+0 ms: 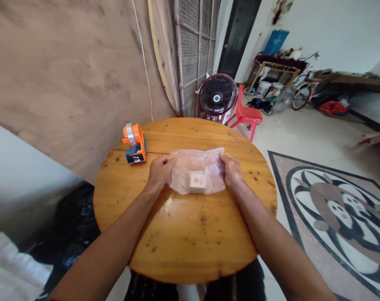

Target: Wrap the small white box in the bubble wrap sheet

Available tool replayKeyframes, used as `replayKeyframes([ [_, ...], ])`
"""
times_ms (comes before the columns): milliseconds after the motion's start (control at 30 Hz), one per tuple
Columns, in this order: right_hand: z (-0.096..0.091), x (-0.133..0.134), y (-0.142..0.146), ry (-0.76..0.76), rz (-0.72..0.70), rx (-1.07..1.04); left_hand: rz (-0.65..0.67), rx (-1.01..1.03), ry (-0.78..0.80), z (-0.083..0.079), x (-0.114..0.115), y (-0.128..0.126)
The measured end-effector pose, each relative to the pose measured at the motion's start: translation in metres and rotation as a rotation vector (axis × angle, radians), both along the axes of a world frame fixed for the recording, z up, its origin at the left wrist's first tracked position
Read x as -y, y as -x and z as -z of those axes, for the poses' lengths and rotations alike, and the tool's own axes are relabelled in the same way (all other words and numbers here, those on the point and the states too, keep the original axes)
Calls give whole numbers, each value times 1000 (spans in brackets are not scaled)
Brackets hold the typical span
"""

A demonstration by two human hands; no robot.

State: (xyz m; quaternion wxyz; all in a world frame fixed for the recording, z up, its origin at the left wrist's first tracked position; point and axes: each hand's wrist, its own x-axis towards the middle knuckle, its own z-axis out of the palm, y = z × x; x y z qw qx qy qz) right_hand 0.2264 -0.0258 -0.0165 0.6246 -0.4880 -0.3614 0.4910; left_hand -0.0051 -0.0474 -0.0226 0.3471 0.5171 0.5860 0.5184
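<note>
One white, crumpled item (16,261), cut off at the lower left edge; we cannot make out what it is. Next, black plastic bags (73,209), deep in shadow, partly hidden behind the round wooden table (190,238). On the table's far left, a tape dispenser (139,146), orange and blue, with a roll of clear tape; its dark front panel bears a white mark too small for us to read. Our left hand (161,170): fingers drawn in, thumb and fingers pinching the left edge of the bubble wrap (183,165); some fingertips are hidden. The bubble wrap itself, translucent and pinkish, is spread between both hands over the middle of the table. At its near part, one small pale box (197,180), printed with a red round emblem and red marks below, illegible; whether it lies on or beneath the film we cannot tell. Behind the table, a dark red fan (217,96), its base partly concealed. Our right hand (232,169): curled, gripping the wrap's right edge, fingertips mostly out of sight. Lastly, a red plastic chair (249,113), part-hidden by the table, and a panda floor design (340,213), cropped at right.
</note>
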Motion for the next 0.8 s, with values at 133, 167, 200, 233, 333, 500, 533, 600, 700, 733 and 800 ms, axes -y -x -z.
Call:
replayKeyframes([
  [133, -5, 2, -4, -10, 16, 137, -26, -82, -38, -4, -1, 0],
  [167, -7, 2, -5, -11, 12, 153, -28, -93, -43, -5, -1, 1],
  [200, -9, 3, -6, -11, 6, 156, -27, -94, -47, -6, -2, 1],
  [233, -10, 3, -7, -11, -1, 151, -27, -90, -54, -7, -2, 2],
  [333, -14, 4, -10, -6, -15, 143, -85, -134, -126, -11, 0, 1],
  [500, -15, 4, -10, 10, -2, 154, -223, -508, -410, -16, 11, -6],
  [533, -15, 3, -10, 2, -1, 160, -218, -561, -443, -16, 13, -7],
  [600, -14, 3, -10, -15, -2, 166, -210, -587, -436, -16, 14, -7],
  [700, -12, 2, -9, -17, 1, 170, -194, -487, -308, -17, 15, -6],
  [733, -12, 2, -9, -15, 3, 173, -172, -450, -270, -17, 15, -5],
  [800, -12, 2, -9, -9, 1, 182, -97, -402, -233, -19, 16, -5],
])
